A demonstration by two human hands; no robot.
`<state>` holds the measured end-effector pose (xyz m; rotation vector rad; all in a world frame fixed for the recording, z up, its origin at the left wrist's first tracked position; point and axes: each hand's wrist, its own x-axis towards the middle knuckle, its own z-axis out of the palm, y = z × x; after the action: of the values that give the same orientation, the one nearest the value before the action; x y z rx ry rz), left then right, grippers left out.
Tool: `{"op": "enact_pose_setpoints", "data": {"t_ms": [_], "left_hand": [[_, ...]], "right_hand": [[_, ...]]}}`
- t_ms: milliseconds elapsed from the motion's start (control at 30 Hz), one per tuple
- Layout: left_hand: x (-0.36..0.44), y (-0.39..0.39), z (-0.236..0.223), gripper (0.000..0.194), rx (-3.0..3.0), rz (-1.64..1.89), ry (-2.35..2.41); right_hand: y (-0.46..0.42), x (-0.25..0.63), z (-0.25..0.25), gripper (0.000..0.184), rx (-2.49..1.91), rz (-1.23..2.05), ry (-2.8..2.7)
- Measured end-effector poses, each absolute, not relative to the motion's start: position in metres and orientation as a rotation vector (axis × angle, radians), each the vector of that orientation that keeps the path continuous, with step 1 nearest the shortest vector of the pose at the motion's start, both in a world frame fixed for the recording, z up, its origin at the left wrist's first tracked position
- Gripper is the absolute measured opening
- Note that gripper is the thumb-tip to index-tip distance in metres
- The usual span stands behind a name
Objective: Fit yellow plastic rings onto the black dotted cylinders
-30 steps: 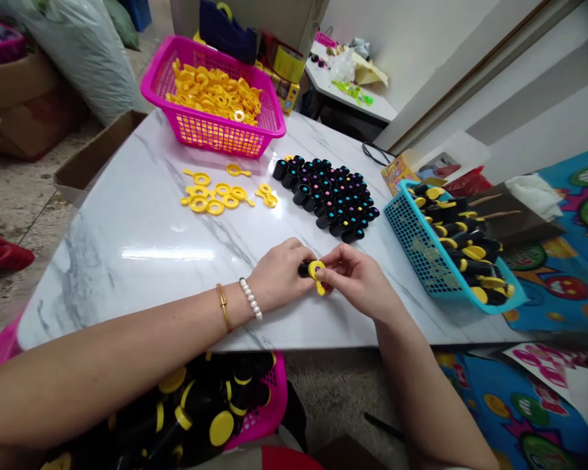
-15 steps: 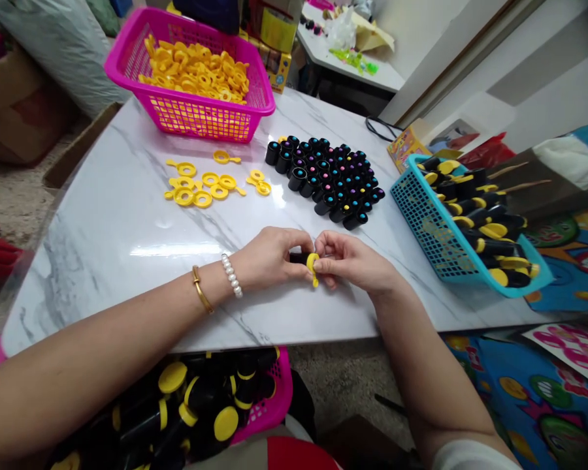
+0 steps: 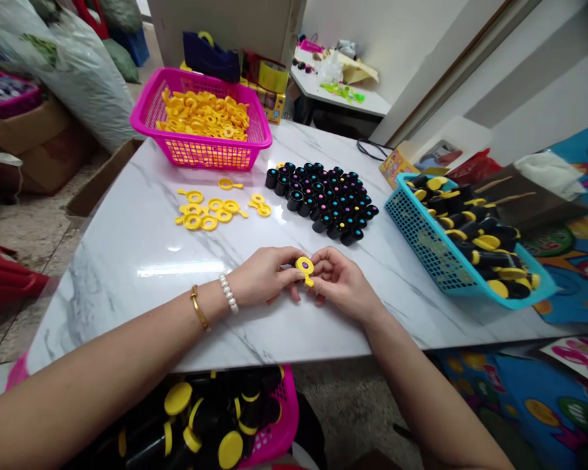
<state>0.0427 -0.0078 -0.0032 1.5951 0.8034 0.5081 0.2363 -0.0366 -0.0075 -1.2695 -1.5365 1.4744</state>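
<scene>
Between my two hands, over the near part of the marbled table, is a small black tube topped by a yellow ring cap (image 3: 304, 265) with a tab; a purple dot shows in its centre. My left hand (image 3: 269, 274) grips the tube, whose body is mostly hidden by the fingers. On the other side my right hand (image 3: 340, 281) has its thumb and fingers closed at the cap's edge and tab. Beyond the hands stands a cluster of black tubes (image 3: 323, 196) with coloured dots on top. Loose yellow ring caps (image 3: 208, 222) lie to the left of it.
A pink basket (image 3: 200, 155) full of yellow caps stands at the back left. At the right is a turquoise basket (image 3: 421, 245) of capped black tubes. Below the table's near edge, another pink basket (image 3: 289, 418) holds more capped tubes. A tape dispenser (image 3: 210, 59) sits behind.
My hands have turned the capped tube so that its top with the purple dot faces me. The camera view has tilted up slightly, so the table appears lower.
</scene>
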Motion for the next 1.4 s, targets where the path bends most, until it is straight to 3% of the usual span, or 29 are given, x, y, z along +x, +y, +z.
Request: {"op": "enact_pose_setpoints", "data": {"t_ms": [167, 467, 633, 833, 1167, 1233, 1300, 1400], "left_hand": [[0.042, -0.008, -0.001, 0.017, 1.707, 0.527, 0.823], [0.039, -0.008, -0.005, 0.020, 2.018, 0.499, 0.961], [0.036, -0.009, -0.004, 0.022, 2.059, 0.558, 0.911], [0.039, -0.009, -0.003, 0.026, 2.059, 0.605, 0.977], [-0.020, -0.124, 0.019, 0.023, 2.144, 0.200, 0.941], [-0.039, -0.139, 0.029, 0.032, 2.061, 0.089, 0.933], [-0.053, -0.141, 0.037, 0.037, 2.020, 0.024, 0.903], [-0.060, -0.121, 0.046, 0.034, 2.001, 0.087, 0.970]], "right_hand": [[-0.041, 0.230, -0.009, 0.035, -1.315, 1.322, -1.606], [-0.021, 0.221, 0.006, 0.026, -1.462, 1.593, -1.621], [-0.034, 0.211, 0.000, 0.021, -1.516, 1.266, -1.674], [-0.045, 0.214, -0.003, 0.032, -1.370, 1.428, -1.496], [-0.150, 0.172, -0.006, 0.021, -1.196, 1.027, -2.168], [-0.164, 0.156, -0.020, 0.020, -1.091, 0.863, -2.305], [-0.167, 0.146, -0.030, 0.024, -0.988, 0.719, -2.384], [-0.151, 0.150, -0.026, 0.034, -0.862, 0.755, -2.318]]}}
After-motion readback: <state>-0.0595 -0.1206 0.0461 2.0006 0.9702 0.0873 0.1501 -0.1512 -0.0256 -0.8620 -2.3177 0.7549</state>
